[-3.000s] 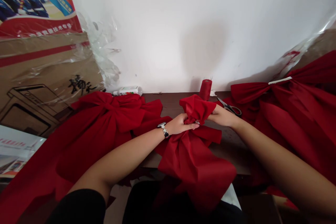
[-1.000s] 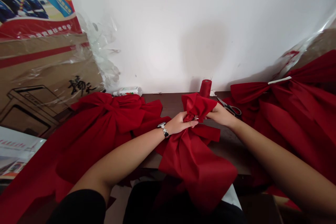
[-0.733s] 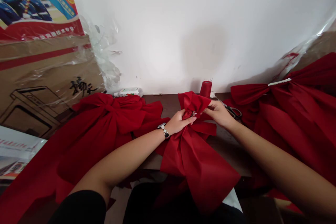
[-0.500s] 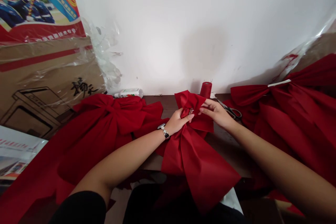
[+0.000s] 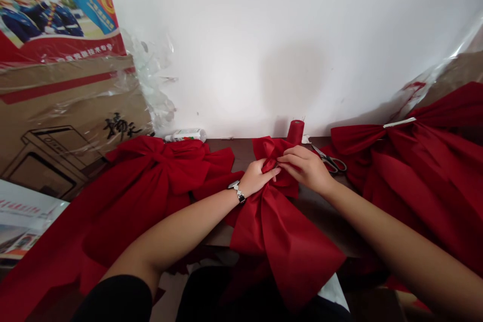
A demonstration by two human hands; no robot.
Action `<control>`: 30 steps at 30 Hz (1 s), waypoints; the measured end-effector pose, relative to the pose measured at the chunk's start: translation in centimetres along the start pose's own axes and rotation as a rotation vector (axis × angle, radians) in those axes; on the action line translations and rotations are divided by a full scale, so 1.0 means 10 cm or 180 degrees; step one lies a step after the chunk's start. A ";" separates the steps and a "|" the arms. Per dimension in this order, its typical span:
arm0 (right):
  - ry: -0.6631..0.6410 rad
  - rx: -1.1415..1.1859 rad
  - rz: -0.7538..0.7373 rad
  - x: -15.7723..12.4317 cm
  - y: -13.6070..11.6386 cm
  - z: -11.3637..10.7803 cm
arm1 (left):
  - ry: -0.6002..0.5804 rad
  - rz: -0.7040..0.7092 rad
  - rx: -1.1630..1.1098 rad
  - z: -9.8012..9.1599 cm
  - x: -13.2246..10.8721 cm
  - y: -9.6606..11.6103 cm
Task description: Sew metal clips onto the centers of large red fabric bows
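Fingers of the left hand [image 5: 264, 174] pinch the gathered knot of a red fabric bow [image 5: 270, 163] lying on the bench [image 5: 317, 206]. The right hand [image 5: 304, 168] has now curled in, its fingers closing on the knot and covering the small metal piece seen earlier. What they grip underneath stays hidden.
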State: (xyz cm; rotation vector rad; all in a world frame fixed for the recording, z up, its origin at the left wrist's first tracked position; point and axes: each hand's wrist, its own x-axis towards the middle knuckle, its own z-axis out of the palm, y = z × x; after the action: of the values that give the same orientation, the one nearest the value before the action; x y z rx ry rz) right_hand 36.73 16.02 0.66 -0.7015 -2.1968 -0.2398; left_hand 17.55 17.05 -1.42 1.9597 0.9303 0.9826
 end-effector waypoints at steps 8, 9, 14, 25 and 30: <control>-0.0127 -0.0396 -0.0451 -0.01 0.05 -0.03 | 0.0032 -0.0006 0.0241 0.02 0.00 0.00; -0.0155 -0.0358 -0.0447 -0.01 0.04 -0.03 | 0.0025 -0.0017 0.0236 0.02 0.00 0.00; -0.0148 0.0439 0.0067 0.01 -0.08 -0.04 | 0.0128 -0.0112 0.0108 0.01 0.03 -0.06; -0.1171 0.3298 0.1659 0.04 -0.18 0.07 | 0.0564 -0.0138 0.0120 0.01 0.04 -0.07; -0.0378 0.3184 0.1935 0.04 -0.21 0.09 | 0.0708 -0.0145 0.0353 0.01 0.04 -0.07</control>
State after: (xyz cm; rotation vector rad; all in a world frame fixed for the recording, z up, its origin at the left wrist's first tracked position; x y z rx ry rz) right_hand 34.75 14.79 0.48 -0.7351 -1.7618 1.1441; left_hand 17.63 17.72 -1.89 1.9375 1.1701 1.1617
